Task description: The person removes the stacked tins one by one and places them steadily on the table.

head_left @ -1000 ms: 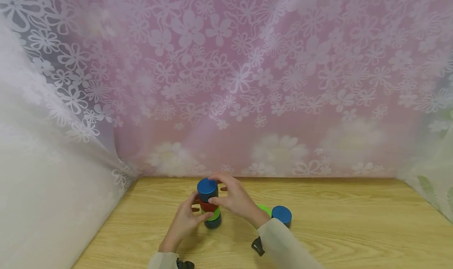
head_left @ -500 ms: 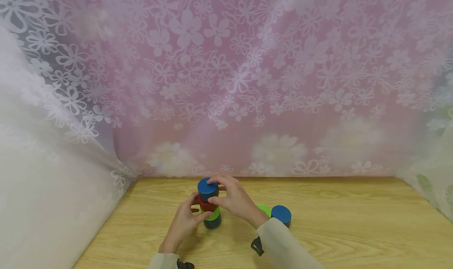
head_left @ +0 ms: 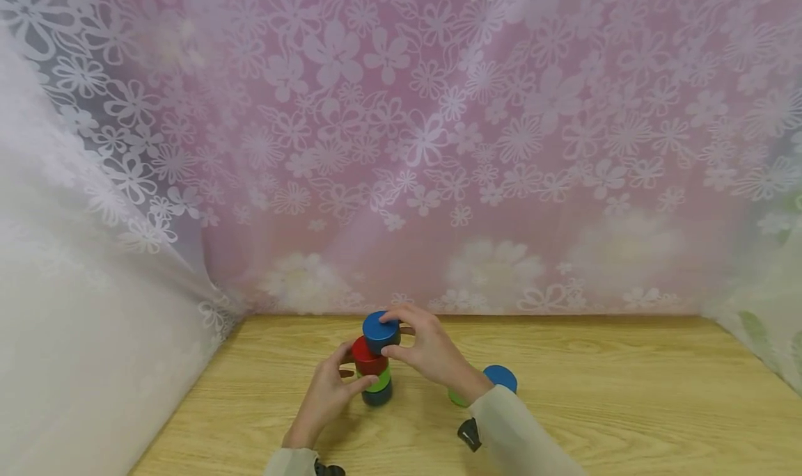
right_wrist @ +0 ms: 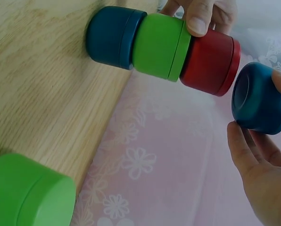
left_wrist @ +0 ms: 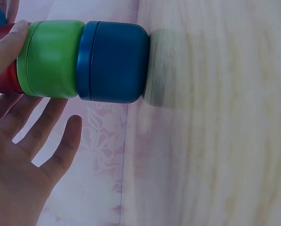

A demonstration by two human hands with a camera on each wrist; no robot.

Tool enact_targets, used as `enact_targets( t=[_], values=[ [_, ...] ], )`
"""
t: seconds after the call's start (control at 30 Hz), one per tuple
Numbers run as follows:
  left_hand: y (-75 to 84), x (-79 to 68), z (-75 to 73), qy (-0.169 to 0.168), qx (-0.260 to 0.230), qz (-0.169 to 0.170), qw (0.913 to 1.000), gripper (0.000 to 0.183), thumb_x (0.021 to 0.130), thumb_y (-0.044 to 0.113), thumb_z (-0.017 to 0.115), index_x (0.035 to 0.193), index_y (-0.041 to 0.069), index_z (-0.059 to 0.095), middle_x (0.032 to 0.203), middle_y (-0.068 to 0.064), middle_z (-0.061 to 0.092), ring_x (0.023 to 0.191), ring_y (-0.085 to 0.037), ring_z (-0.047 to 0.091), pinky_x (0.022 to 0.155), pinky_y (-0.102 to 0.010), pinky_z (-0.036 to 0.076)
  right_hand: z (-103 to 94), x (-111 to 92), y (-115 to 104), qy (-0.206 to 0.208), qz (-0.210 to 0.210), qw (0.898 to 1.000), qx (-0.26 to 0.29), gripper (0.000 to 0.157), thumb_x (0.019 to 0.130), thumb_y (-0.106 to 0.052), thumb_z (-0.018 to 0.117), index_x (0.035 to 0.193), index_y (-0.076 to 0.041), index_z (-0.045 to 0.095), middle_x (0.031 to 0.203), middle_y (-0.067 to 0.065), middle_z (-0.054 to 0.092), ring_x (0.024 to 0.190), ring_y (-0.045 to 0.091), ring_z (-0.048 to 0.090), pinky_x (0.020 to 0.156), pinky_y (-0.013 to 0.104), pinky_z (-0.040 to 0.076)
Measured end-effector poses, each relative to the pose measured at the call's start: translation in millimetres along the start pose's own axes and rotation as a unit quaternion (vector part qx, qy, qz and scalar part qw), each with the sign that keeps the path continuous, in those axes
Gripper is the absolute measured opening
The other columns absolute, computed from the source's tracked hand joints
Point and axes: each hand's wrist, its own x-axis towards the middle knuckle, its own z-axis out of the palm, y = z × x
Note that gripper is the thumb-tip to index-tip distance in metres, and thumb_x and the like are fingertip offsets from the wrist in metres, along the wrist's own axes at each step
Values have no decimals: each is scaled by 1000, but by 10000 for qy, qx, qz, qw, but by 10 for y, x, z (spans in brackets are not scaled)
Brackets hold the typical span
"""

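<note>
My right hand (head_left: 432, 351) pinches a small blue lidded canister (right_wrist: 258, 101) between thumb and fingers. It is tilted in the right wrist view, apart from the stack and just off its top. That stack stands on the table: a red canister (right_wrist: 209, 61) on top, a green canister (left_wrist: 55, 59) in the middle, a dark blue canister (left_wrist: 117, 61) at the bottom. Around the upper stack curls my left hand (head_left: 322, 392), its thumb at the joint of red and green and its fingers behind. The left hand's lower fingers spread free of the canisters.
On the wooden table (head_left: 626, 392), right of the stack, another green canister (right_wrist: 32, 188) and another blue canister (head_left: 500, 376) stand side by side, partly behind my right forearm. A pink flowered curtain (head_left: 438, 149) hangs along the table's back edge; pale cloth is at the sides.
The blue canister has come off the top of the stack and moved right with my right hand, baring the red lid. My left hand keeps its place.
</note>
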Motion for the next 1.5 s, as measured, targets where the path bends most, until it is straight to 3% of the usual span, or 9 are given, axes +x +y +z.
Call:
enact_targets(
  t=[0.57,0.8,1.13,1.5],
  values=[
    [6,3,11,-15,251,5,9997,62,85,13,85,137,-3,56,120,-16,68,109,-37,64,86,-52,57,-186,-112,67,87,94,9997,-189,39,86,3,79,122,-1,66,130,17,60,119,37,61,96,49,53],
    [7,9,6,-2,322,75,9995,62,85,13,85,136,-4,56,118,-16,69,108,-37,64,85,-51,57,-222,-155,101,63,20,9998,-182,39,85,3,80,121,-1,66,128,16,61,117,37,61,95,53,53],
    [-6,4,2,21,235,-21,9997,62,84,13,85,136,-3,57,119,-15,69,110,-37,63,86,-50,57,-284,-231,145,158,-56,9996,-219,40,83,6,80,120,0,67,128,17,60,119,39,60,95,45,54],
    [11,-5,17,12,252,-13,9997,62,83,12,86,136,-3,57,118,-15,69,109,-36,64,86,-49,57,-414,-374,191,212,157,9992,-285,38,84,2,81,120,-1,67,132,21,58,121,42,58,95,50,54]
  ],
)
